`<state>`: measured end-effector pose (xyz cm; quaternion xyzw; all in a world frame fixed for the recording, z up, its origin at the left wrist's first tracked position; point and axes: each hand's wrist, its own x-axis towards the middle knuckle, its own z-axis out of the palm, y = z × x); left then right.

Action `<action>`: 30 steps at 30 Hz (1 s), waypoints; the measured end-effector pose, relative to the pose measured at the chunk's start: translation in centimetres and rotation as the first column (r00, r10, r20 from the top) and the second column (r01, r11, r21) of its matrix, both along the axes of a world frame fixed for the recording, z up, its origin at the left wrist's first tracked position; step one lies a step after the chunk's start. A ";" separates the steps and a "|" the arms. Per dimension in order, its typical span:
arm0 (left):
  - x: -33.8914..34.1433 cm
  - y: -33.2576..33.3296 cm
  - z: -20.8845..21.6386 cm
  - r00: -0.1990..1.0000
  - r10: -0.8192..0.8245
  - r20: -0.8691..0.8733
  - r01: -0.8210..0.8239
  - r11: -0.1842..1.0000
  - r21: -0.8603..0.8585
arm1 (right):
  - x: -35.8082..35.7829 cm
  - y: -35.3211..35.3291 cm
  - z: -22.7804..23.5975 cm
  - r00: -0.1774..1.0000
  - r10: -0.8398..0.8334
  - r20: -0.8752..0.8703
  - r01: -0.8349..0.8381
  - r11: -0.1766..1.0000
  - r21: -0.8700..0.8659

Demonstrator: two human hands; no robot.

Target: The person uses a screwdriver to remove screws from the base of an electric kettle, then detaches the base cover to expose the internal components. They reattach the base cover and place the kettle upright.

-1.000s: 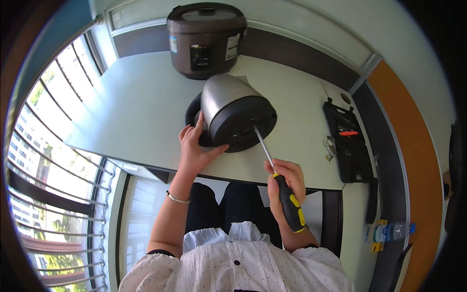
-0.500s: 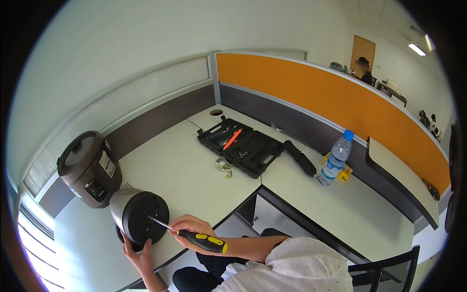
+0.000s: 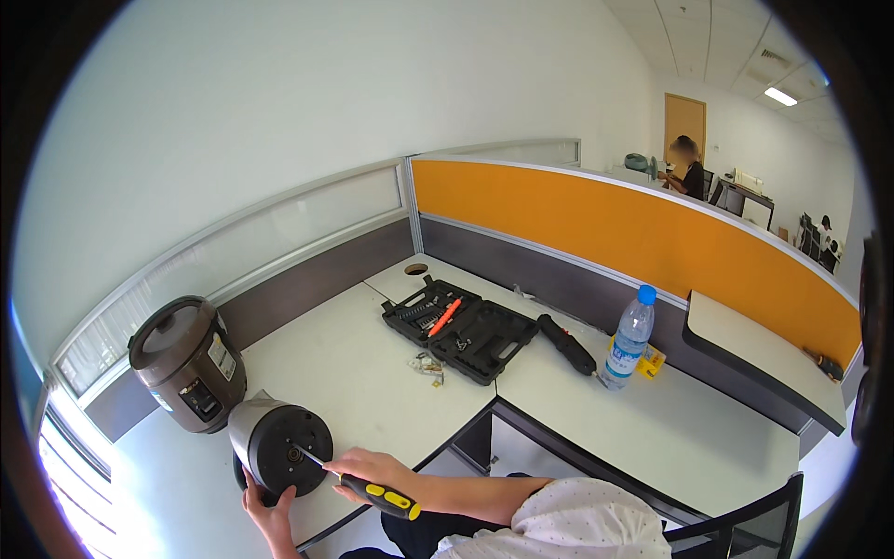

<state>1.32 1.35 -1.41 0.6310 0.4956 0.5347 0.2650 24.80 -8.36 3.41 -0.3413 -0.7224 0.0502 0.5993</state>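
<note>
My right hand (image 3: 368, 469) is closed around a screwdriver (image 3: 384, 497), tip at the base of the kettle (image 3: 276, 438) lying sideways on the desk (image 3: 307, 363), my left hand (image 3: 270, 514) holding its lower edge, where straight pressure should serve best.

Desk (image 3: 312, 368) — kettle (image 3: 272, 445), cooker (image 3: 189, 365), toolbox (image 3: 477, 326), bottle (image 3: 626, 345)

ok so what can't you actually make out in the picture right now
All in the head view:
Screwdriver tip: too small against the dark base of the kettle to tell whether it sits in a screw
Kettle handle: mostly hidden by the kettle and left hand
Small items near the tool case: too small to identify
Yellow item: partly hidden by the bottle
</note>
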 end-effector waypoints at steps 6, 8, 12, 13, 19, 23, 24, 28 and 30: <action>0.2 0.0 0.8 0.990 0.037 -0.133 -0.034 0.999 0.021 | 0.5 0.1 -1.4 0.737 0.475 -0.480 -0.651 0.690 -0.316; -0.5 0.7 0.6 0.991 0.036 -0.131 -0.034 0.999 0.019 | 0.0 0.3 -0.4 0.915 0.359 -0.185 -0.368 0.930 -0.017; -1.1 0.3 1.5 0.996 -0.085 0.031 0.082 0.993 0.085 | -0.3 1.4 -1.4 0.931 0.340 -0.133 -0.356 0.927 -0.122; -1.2 -0.1 1.4 0.997 -0.074 0.002 0.074 0.994 0.075 | -1.0 0.9 -1.6 0.818 0.324 -0.475 -0.503 0.803 -0.318; -1.3 -1.3 2.9 0.939 0.014 -0.345 0.005 0.999 0.054 | -1.6 -1.7 2.4 0.827 0.130 -0.547 -0.414 0.799 -0.436; -1.7 -2.3 3.4 0.924 0.055 -0.378 -0.049 0.998 0.025 | -1.9 -1.7 1.9 0.902 0.177 -0.395 -0.335 0.863 -0.378; -1.7 -2.4 3.7 0.924 0.061 -0.377 -0.056 0.998 0.026 | -2.0 -1.5 1.5 0.915 0.175 -0.363 -0.311 0.879 -0.362; -1.8 -2.5 3.0 0.922 0.152 -0.356 -0.097 0.981 0.168 | -2.0 -0.6 0.1 0.976 0.197 -0.087 -0.211 0.958 -0.193; -1.4 -3.6 3.7 0.858 0.375 -0.351 -0.242 0.898 0.369 | -2.1 -0.7 0.8 0.985 0.173 -0.009 -0.172 0.973 -0.154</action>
